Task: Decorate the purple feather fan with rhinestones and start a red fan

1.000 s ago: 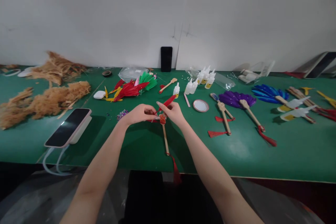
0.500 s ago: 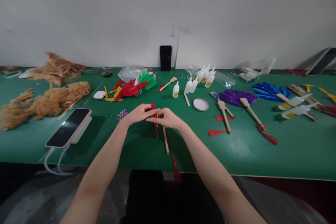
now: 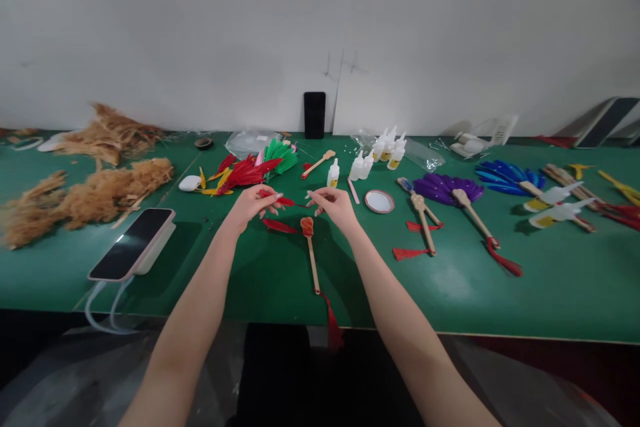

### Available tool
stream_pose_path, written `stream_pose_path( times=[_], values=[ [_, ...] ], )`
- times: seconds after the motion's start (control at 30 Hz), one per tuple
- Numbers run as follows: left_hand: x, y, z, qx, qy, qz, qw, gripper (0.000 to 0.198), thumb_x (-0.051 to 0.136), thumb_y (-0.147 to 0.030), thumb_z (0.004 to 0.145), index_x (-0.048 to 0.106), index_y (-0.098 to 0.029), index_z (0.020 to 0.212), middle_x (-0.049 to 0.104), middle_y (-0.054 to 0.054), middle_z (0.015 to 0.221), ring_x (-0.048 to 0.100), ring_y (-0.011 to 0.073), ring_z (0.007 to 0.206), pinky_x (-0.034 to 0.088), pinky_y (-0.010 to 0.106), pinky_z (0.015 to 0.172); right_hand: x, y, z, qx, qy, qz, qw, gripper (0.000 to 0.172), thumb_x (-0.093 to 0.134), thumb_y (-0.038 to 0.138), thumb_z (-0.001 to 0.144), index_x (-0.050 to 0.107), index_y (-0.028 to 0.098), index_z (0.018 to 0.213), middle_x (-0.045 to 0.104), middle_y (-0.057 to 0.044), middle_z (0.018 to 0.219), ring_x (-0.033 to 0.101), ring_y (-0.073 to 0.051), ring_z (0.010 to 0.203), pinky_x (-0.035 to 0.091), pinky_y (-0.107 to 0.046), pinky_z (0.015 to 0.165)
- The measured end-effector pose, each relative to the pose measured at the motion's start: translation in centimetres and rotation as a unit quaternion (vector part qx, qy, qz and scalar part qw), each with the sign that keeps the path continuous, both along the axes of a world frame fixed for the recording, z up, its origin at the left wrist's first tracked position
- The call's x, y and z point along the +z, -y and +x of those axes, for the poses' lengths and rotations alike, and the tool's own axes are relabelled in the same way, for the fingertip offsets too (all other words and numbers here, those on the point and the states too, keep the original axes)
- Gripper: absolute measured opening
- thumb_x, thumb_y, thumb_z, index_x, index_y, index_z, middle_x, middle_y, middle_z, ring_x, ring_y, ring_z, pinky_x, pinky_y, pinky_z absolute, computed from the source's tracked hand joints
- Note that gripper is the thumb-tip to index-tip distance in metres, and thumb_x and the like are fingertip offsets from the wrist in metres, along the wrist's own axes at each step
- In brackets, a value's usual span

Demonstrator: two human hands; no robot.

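My left hand (image 3: pixel 254 205) pinches a red feather (image 3: pixel 284 201) by its broad end, with its thin quill pointing right. The fingertips of my right hand (image 3: pixel 330 204) are closed at the tip of that quill. Just below my left hand, a second red feather (image 3: pixel 279 226) lies on the green table. Between and below my hands rests a wooden fan handle (image 3: pixel 313 260), its rounded head (image 3: pixel 307 227) coated orange-red and a red tassel (image 3: pixel 333 323) hanging over the table's front edge.
Red feathers (image 3: pixel 245 172) and green feathers (image 3: pixel 280 157) lie behind my hands. Small bottles (image 3: pixel 360 167) and a round dish (image 3: pixel 379 201) stand to the right, near a purple fan (image 3: pixel 445 188) and a blue fan (image 3: pixel 507 177). At left are a phone (image 3: pixel 133 243) and brown fibre (image 3: pixel 115 187).
My hands have moved apart and slightly up. The red feather has turned from upright to nearly level. A red feather and the handle's coated head now show on the table.
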State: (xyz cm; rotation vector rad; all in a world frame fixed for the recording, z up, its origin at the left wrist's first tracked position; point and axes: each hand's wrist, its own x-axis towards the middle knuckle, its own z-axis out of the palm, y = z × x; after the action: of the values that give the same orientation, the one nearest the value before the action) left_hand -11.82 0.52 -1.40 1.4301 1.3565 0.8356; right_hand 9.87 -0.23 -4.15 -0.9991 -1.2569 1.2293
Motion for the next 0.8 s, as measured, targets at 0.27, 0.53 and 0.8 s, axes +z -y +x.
stream_pose_path(
  times=[0.27,0.53,0.8],
  values=[
    [-1.5,1.3,-0.4,-0.043,-0.082,0.046,0.995,0.033,0.070,-0.049,0.072,0.067,-0.017,0.079,0.070,0.004,0.070,0.064,0.0163,0.067,0.046,0.026,0.064,1.0,0.7,1.4,-0.030,0.042,0.031,0.998,0.033,0.066,0.050,0.073,0.068,0.018,0.077,0.073,-0.004,0.071,0.064,-0.013,0.051,0.056,-0.027,0.054],
    [-2.4,1.1,0.2,-0.046,-0.122,0.052,0.990,0.036,0.069,-0.052,0.070,0.068,-0.017,0.076,0.069,0.004,0.071,0.062,0.0163,0.066,0.047,0.026,0.062,-0.8,6.0,2.3,-0.084,0.187,0.103,0.973,0.030,0.057,0.047,0.084,0.070,0.020,0.085,0.072,-0.011,0.099,0.066,-0.026,0.097,0.049,-0.044,0.094],
    [-2.4,1.1,0.4,-0.067,-0.114,0.041,0.990,0.032,0.069,-0.048,0.069,0.065,-0.017,0.076,0.068,0.003,0.071,0.062,0.0170,0.067,0.047,0.028,0.065,-2.9,8.7,1.8,0.004,0.474,0.246,0.845,0.072,0.058,0.052,0.083,0.037,0.022,0.145,0.029,-0.013,0.154,0.021,-0.028,0.144,0.026,-0.051,0.114]
  ],
)
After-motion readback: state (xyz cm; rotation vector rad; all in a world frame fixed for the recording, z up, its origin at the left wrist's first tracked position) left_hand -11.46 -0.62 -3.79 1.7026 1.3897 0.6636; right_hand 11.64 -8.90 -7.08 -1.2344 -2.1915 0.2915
